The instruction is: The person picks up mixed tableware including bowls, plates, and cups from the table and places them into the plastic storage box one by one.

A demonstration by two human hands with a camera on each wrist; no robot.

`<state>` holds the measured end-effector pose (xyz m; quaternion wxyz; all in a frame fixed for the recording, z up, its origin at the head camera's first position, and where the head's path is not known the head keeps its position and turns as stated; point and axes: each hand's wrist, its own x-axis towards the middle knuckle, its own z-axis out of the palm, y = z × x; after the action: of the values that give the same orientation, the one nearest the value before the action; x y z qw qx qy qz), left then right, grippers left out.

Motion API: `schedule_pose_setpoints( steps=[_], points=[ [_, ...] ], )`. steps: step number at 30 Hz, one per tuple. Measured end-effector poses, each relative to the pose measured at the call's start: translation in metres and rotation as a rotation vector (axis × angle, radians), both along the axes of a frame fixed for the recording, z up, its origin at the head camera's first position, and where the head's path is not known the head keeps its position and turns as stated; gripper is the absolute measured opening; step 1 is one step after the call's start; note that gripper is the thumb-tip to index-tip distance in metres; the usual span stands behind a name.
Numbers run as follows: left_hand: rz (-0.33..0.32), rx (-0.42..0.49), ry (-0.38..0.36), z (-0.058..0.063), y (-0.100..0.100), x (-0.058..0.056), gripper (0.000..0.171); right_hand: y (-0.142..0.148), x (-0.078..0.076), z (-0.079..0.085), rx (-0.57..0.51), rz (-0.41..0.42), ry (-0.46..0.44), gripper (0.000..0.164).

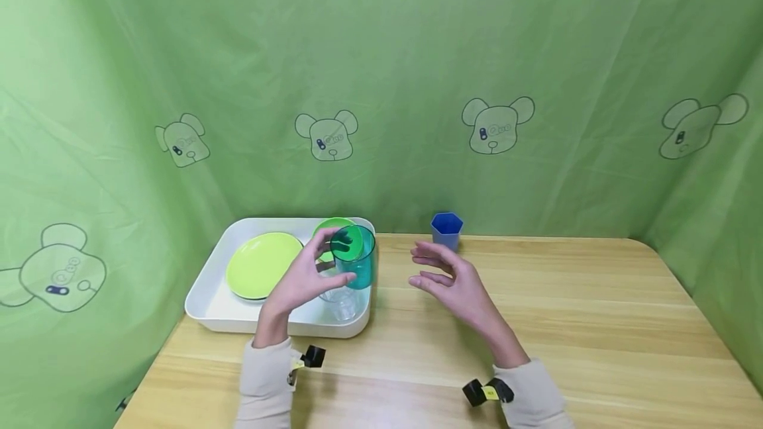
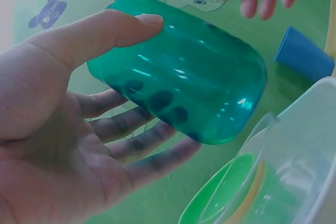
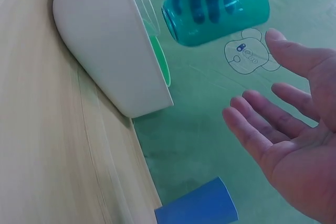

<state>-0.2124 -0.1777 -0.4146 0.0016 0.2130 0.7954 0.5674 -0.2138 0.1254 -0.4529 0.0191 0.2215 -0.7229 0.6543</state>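
Note:
My left hand (image 1: 306,277) grips a see-through teal cup (image 2: 184,72), thumb on one side and fingers on the other, above the right part of a white tray (image 1: 208,313). In the left wrist view the fingers show dark through its wall. My right hand (image 1: 456,280) is to the right of the tray, fingers spread and loosely bent, nothing in it. Behind the right hand, a blue six-sided cup (image 1: 447,230) stands upright near the table's back edge. Under the teal cup, a clear cup (image 1: 342,306) is in the tray, partly hidden.
A yellow-green plate (image 1: 262,267) lies in the left of the tray. At its back right is a bright green bowl (image 1: 334,222), partly covered by the teal cup. The wooden table (image 1: 566,323) meets a green curtain (image 1: 405,171) at the back.

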Motion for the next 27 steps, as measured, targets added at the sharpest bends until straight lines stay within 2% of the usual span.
schedule_pose_setpoints(
  steps=[9,18,27],
  points=[
    [0.035,-0.103,-0.018,0.003,-0.018,0.004,0.078,0.005,-0.003,-0.002,0.095,-0.080,0.083,0.061],
    [0.049,-0.120,-0.016,0.002,-0.029,0.004,0.077,0.015,-0.011,-0.009,0.179,-0.170,0.155,0.067],
    [-0.035,-0.105,-0.033,-0.007,-0.034,0.002,0.077,0.026,-0.021,-0.020,0.242,-0.280,0.180,0.078]
  ],
)
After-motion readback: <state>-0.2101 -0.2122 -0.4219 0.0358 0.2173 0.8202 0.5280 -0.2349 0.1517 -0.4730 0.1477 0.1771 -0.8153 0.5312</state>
